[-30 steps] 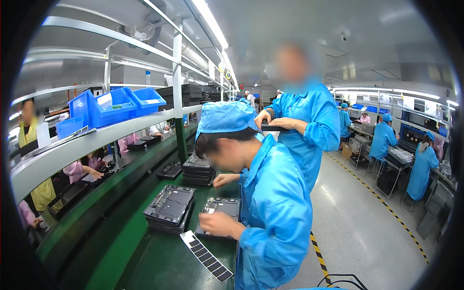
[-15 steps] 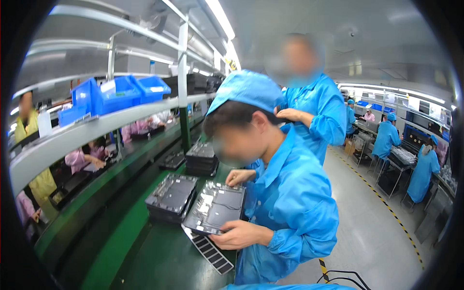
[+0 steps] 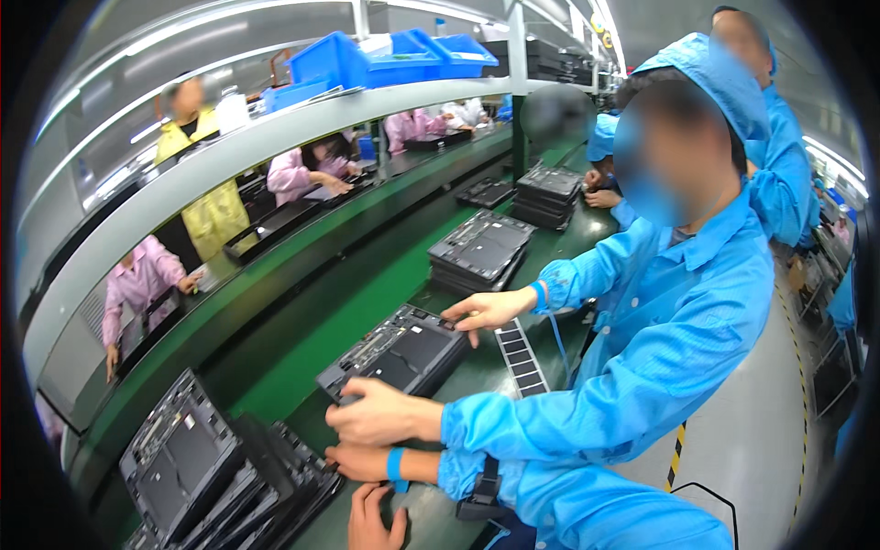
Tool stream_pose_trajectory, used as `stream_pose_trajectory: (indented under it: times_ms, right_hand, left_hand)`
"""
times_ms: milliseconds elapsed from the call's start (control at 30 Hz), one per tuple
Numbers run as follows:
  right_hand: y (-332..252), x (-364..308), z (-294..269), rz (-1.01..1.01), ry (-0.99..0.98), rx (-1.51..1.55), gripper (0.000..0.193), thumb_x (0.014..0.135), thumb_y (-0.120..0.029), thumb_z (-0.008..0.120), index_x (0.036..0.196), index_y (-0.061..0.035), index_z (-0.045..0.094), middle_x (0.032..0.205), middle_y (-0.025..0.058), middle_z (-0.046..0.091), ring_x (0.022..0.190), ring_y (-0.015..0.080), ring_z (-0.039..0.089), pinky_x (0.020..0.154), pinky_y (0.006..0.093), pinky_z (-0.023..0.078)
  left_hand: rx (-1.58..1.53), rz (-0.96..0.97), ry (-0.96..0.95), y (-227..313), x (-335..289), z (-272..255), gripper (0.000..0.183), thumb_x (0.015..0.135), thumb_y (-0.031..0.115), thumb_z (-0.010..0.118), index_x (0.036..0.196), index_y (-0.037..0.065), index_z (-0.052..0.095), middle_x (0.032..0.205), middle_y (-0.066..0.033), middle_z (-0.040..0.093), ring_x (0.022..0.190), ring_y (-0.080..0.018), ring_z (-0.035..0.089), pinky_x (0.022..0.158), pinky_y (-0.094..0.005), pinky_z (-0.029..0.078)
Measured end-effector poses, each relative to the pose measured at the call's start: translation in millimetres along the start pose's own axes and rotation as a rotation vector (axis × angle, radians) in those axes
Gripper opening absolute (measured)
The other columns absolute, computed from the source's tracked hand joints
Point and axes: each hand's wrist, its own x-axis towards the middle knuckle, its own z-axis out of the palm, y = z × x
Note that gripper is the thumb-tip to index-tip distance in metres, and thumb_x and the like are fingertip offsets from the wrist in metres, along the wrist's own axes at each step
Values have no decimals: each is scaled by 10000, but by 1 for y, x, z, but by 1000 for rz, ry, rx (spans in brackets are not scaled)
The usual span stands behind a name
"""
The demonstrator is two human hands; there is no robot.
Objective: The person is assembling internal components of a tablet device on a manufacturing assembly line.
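Note:
At the lower edge my left hand (image 3: 376, 521) lies over the green bench, palm down, fingers apart and holding nothing; part of it is cut off. My right hand (image 3: 361, 462), with a blue wrist strap, reaches in from the right. Its slightly spread fingertips are by the right edge of a pile of dark laptop bases (image 3: 298, 477). On that pile's left, another opened laptop base (image 3: 188, 449) leans at a tilt, circuit boards and black battery showing. Just beyond my right hand, a co-worker's two hands (image 3: 477, 312) hold the ends of a laptop base (image 3: 403, 353).
More stacked laptop bases (image 3: 481, 243) stand farther along the bench (image 3: 302, 362). A sheet of black labels (image 3: 521, 357) lies near the co-worker (image 3: 669, 284). Blue bins (image 3: 367, 62) sit on a metal shelf (image 3: 275, 133) above. Other people work across the line.
My view has swung, bringing both my hands and the near pile into sight. The co-worker's tilted laptop base is no longer beside the far stack; the co-worker's hands now grip one nearer me.

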Motion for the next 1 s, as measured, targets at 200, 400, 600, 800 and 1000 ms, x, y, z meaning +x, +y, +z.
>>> stream_pose_trajectory:
  times_ms: [200, 400, 600, 800, 1000]
  right_hand:
    - [-30, -35, -22, 87, -20, -12, 167, 818, -162, 604, 957, -72, 623, 758, 139, 672, 701, 357, 659, 646, 466, 492]
    - [-11, -75, -87, -129, 551, 233, 159, 777, 19, 516, 911, -38, 579, 968, 155, 620, 924, 359, 570, 801, 416, 484]
    - [136, -101, -119, 614, 924, -177, 303, 956, -204, 518, 1175, -10, 597, 1242, 243, 538, 1125, 411, 516, 986, 468, 409]
    - [158, -115, -103, 691, 804, -53, 322, 924, -168, 539, 1224, -67, 595, 1191, 157, 593, 1122, 354, 531, 954, 452, 422]
    - [153, -114, -95, 665, 848, -197, 373, 840, -65, 588, 1210, -113, 605, 1119, 142, 553, 1052, 341, 515, 893, 445, 428]
  left_hand:
    - [-61, -96, 223, -15, -5, 2, 300, 840, 73, 660, 1068, -13, 484, 1095, -230, 467, 1013, -382, 485, 903, -421, 410]
    - [-87, -106, 175, -30, -6, 9, 435, 824, 120, 648, 1204, -6, 478, 1276, -213, 470, 1196, -389, 466, 1011, -429, 387]
    - [-37, -126, 148, -21, 7, 11, 506, 863, 155, 615, 1300, -32, 440, 1336, -240, 470, 1270, -388, 448, 1070, -424, 353]
    - [-233, -357, 185, -29, 69, 39, 679, 968, 350, 512, 1456, -60, 277, 1495, -271, 322, 1394, -374, 324, 1133, -397, 274]
    - [-621, -620, 396, -25, 127, 55, 791, 991, 434, 470, 1498, -70, 131, 1547, -238, 233, 1419, -320, 292, 1152, -355, 226]
